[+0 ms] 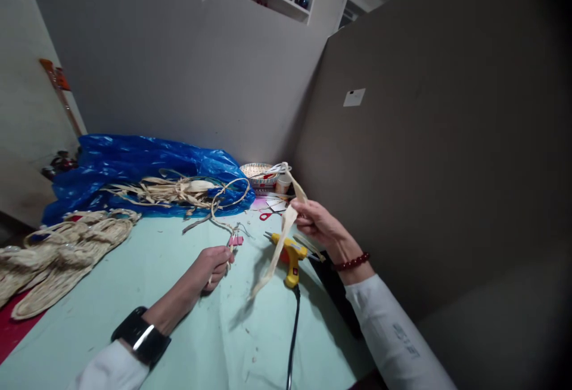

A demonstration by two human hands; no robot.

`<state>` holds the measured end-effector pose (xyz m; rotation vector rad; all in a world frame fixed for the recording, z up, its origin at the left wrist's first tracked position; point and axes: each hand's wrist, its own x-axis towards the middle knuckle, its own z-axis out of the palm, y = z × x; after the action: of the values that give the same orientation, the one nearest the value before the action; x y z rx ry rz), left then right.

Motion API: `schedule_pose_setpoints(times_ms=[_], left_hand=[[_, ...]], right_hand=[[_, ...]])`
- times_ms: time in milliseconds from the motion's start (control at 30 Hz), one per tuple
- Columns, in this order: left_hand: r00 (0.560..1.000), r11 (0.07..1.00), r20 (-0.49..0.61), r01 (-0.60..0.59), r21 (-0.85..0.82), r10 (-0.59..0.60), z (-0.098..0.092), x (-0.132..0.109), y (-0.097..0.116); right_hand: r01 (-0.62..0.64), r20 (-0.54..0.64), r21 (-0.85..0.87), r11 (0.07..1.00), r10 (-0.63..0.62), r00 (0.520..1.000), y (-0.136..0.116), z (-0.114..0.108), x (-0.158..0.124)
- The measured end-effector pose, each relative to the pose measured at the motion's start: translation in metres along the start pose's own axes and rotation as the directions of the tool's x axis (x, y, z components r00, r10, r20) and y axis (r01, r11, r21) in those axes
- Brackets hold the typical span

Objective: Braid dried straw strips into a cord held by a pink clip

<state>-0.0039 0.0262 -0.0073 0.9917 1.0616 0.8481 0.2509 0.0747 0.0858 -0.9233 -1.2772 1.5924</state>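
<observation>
My right hand (318, 224) is raised above the table and pinches a long pale straw strip (284, 230), which runs up past my fingers and hangs down to the cloth. My left hand (213, 266) rests on the pale green cloth (147, 277), fingers curled round a braided straw cord (222, 214) with a pink clip (235, 240) on it. The cord loops back to a heap of dried straw leaves (172, 191). A yellow glue gun (289, 255) lies between my hands, its black cable (292, 336) running toward me.
A blue plastic sheet (129, 164) lies crumpled at the back left. Woven straw soles (67, 253) lie at the left. Red-handled scissors (267, 215), a small woven basket (257, 173) and a cup (283, 183) stand near the back corner. Grey partition walls (424, 169) close the right and back.
</observation>
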Motion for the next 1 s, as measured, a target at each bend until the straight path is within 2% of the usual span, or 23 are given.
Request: schedule_pose_setpoints(times_ms=[100, 167, 300, 433, 600, 700, 767, 867, 933, 1000], left_hand=[[1.0, 1.0, 0.005, -0.015, -0.027, 0.015, 0.001, -0.005, 0.004], [1.0, 0.999, 0.004, -0.027, -0.038, 0.027, 0.002, -0.007, 0.006], [0.999, 0.999, 0.014, -0.038, -0.035, 0.039, 0.002, -0.008, 0.006], [0.999, 0.998, 0.029, -0.046, 0.031, 0.045, 0.001, -0.006, 0.003], [0.996, 0.988, 0.044, -0.083, 0.133, 0.078, 0.003, -0.004, 0.004], [0.994, 0.984, 0.077, -0.083, 0.161, 0.071, 0.003, -0.004, 0.004], [0.994, 0.981, 0.079, -0.088, 0.171, 0.076, 0.002, -0.003, 0.002], [0.994, 0.975, 0.058, -0.105, 0.194, 0.096, 0.001, -0.001, -0.002], [0.994, 0.975, 0.037, -0.105, 0.195, 0.1, 0.002, 0.0, -0.003], [0.995, 0.978, 0.019, -0.102, 0.18, 0.1, 0.004, 0.0, -0.002]], right_hand=[[-0.065, 0.238, 0.018, 0.998, 0.059, 0.969, 0.025, 0.023, -0.002], [-0.077, 0.301, -0.035, 0.996, 0.084, 0.95, 0.043, 0.037, 0.001], [0.021, 0.232, -0.178, 0.984, 0.021, 0.973, 0.07, 0.057, 0.01], [0.164, 0.179, -0.302, 0.939, -0.113, 0.977, 0.079, 0.062, 0.014], [0.098, 0.147, -0.369, 0.924, -0.045, 0.988, 0.081, 0.061, 0.014], [0.126, 0.162, -0.399, 0.908, -0.065, 0.985, 0.083, 0.063, 0.014], [0.184, 0.156, -0.471, 0.863, -0.124, 0.98, 0.083, 0.063, 0.013], [0.253, 0.07, -0.633, 0.731, -0.272, 0.96, 0.079, 0.06, 0.011], [0.262, 0.018, -0.725, 0.637, -0.364, 0.931, 0.071, 0.058, 0.011], [0.273, 0.027, -0.786, 0.555, -0.41, 0.912, 0.058, 0.062, 0.018]])
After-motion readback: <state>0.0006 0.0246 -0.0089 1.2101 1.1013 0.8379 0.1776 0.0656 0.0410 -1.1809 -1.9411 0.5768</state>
